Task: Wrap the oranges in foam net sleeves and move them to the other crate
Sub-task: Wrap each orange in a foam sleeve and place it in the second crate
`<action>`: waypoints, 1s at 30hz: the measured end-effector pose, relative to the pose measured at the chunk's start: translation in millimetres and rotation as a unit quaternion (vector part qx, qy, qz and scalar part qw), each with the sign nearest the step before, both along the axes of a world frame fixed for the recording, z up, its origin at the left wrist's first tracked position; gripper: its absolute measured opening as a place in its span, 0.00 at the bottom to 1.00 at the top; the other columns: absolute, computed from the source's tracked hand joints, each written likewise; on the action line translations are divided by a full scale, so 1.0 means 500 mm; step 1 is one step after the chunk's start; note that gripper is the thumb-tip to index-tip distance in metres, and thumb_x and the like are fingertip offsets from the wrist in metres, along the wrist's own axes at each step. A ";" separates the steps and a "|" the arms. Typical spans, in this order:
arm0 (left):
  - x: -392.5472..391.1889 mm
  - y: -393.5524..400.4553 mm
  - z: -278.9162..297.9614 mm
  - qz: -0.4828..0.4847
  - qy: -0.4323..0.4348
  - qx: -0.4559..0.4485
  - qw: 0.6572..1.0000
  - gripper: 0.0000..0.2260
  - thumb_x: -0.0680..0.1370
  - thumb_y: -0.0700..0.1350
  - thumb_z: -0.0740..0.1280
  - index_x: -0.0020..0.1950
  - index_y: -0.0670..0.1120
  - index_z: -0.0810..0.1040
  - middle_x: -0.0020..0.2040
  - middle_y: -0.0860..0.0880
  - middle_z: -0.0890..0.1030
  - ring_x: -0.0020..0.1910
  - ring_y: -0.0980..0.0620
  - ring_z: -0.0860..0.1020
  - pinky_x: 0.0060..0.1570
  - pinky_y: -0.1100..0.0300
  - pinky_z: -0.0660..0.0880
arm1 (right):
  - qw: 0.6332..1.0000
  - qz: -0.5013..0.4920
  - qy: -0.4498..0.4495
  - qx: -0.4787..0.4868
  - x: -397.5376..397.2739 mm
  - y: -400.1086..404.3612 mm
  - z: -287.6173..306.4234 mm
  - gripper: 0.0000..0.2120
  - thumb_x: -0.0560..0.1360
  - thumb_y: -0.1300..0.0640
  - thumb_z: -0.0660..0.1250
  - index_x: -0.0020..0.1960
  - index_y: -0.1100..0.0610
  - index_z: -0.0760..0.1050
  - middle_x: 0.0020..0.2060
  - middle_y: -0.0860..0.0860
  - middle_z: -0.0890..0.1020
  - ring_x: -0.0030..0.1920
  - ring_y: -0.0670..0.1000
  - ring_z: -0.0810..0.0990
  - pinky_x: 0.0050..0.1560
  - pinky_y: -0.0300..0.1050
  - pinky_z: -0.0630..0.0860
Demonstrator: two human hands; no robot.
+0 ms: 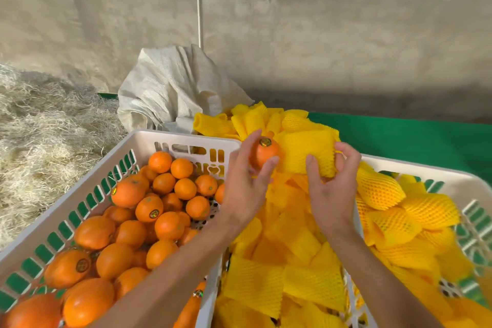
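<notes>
above the heap of loose yellow sleeves (279, 269), the left hand (246, 184) grips one orange (263, 153) with a shiny sticker on top. its fingers (269, 168) curl around the fruit. the right hand (332, 184) is just to the right of that orange and pinches a yellow foam net sleeve (306, 152). the open end of the sleeve touches the orange, and the orange is not inside it yet. left of the heap stands a white crate (149, 138) full of bare oranges (138, 218). right of the heap is another white crate (431, 168) with oranges in yellow nets (415, 218). beyond the heap, a pale sack (170, 88) slumps by the grey wall, with dry straw (40, 125) off to its left. a green sheet (412, 136) lies beyond the heap on the right.
</notes>
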State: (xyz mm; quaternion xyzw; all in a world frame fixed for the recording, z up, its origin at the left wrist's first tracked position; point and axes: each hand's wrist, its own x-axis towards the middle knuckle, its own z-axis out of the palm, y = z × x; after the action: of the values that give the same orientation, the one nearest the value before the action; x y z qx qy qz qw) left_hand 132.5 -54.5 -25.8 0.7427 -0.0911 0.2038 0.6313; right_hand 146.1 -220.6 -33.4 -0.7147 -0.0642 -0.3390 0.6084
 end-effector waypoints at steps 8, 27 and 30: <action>-0.005 -0.040 -0.032 -0.063 0.124 -0.155 0.978 0.22 0.82 0.52 0.68 0.76 0.58 0.70 0.66 0.49 0.77 0.54 0.42 0.85 0.49 0.49 0.85 | 0.996 0.061 0.035 -0.063 -0.008 0.006 -0.003 0.13 0.84 0.43 0.57 0.55 0.46 0.78 0.45 0.44 0.82 0.45 0.46 0.81 0.46 0.49 0.82; 0.023 -0.030 -0.030 -0.065 0.231 -0.259 0.936 0.20 0.86 0.36 0.53 0.72 0.53 0.75 0.65 0.45 0.82 0.62 0.43 0.81 0.56 0.45 0.82 | 0.856 0.260 0.316 0.315 0.009 0.011 -0.004 0.15 0.82 0.65 0.62 0.66 0.60 0.77 0.59 0.56 0.84 0.59 0.56 0.83 0.61 0.51 0.79; 0.018 -0.027 -0.018 -0.107 0.273 -0.326 0.899 0.16 0.87 0.40 0.57 0.70 0.54 0.77 0.66 0.45 0.82 0.62 0.42 0.81 0.54 0.46 0.82 | 0.757 0.295 0.371 0.450 0.006 -0.002 0.014 0.16 0.80 0.62 0.62 0.66 0.64 0.77 0.58 0.58 0.84 0.53 0.54 0.85 0.58 0.48 0.81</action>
State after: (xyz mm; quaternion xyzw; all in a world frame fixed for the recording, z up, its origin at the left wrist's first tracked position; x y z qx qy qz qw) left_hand 141.3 -67.7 -34.8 0.5076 0.0775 -0.0572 0.8562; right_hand 149.1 -221.7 -26.2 -0.3743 0.1189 0.1591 0.9058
